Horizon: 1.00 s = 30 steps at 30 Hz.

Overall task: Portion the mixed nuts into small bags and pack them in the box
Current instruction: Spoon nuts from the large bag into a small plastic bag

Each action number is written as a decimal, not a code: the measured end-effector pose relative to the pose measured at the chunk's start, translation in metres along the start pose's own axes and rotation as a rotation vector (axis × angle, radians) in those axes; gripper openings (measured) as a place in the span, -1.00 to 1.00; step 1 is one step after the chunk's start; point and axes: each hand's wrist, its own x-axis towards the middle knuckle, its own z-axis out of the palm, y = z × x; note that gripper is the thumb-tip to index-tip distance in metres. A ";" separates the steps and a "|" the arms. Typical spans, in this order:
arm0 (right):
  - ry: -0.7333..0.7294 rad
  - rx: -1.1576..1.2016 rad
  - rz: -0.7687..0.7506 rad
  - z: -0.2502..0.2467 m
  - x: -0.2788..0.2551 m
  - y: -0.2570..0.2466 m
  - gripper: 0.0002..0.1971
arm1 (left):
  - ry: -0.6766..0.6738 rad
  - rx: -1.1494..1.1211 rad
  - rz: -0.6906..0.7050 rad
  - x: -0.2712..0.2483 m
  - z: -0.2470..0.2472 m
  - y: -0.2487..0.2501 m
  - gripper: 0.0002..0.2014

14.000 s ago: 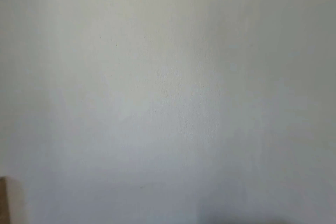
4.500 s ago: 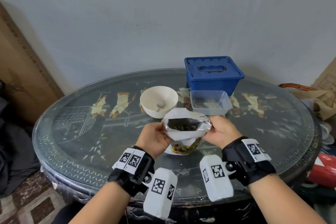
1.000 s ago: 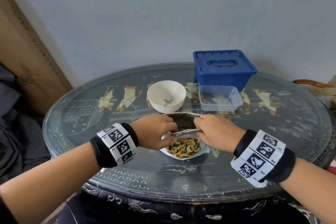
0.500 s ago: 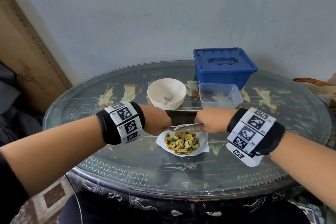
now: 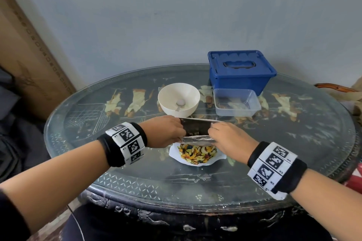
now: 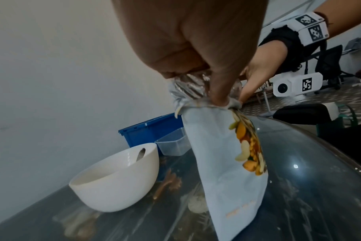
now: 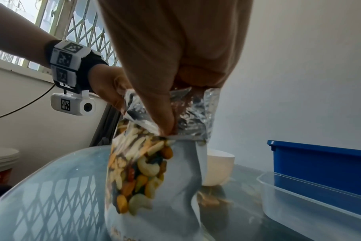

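Observation:
A white stand-up pouch of mixed nuts (image 5: 197,154) (image 6: 223,159) (image 7: 155,176) stands on the glass tabletop, its foil-lined mouth pulled wide. My left hand (image 5: 166,131) (image 6: 196,53) pinches the left end of the mouth. My right hand (image 5: 229,139) (image 7: 171,65) pinches the right end, thumb pressed into the foil. Behind the pouch sit a white bowl (image 5: 178,98) with a spoon (image 5: 179,103) in it, a clear plastic tub (image 5: 236,101) and a blue lidded box (image 5: 241,70), its lid on.
The round dark table (image 5: 313,143) has a glass top and stands against a pale wall. Brown cardboard (image 5: 25,60) leans at the left. Beyond the right edge are a paper bag (image 5: 350,94) and something red (image 5: 355,180).
My hands have drawn back from the bowl toward me with the pouch, and its mouth is spread wider than half a second ago. The bowl, tub and blue box have not moved.

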 end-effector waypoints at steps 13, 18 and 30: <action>-0.375 -0.008 0.074 -0.034 0.004 -0.001 -0.75 | -0.164 0.167 0.032 0.007 -0.009 0.019 -0.67; -0.540 -0.073 0.084 -0.042 0.019 -0.002 -0.69 | -0.343 0.567 0.021 0.019 -0.018 0.017 -0.74; -0.165 0.075 0.129 -0.017 0.006 0.012 -0.56 | 0.114 0.204 0.022 0.005 -0.002 -0.006 -0.91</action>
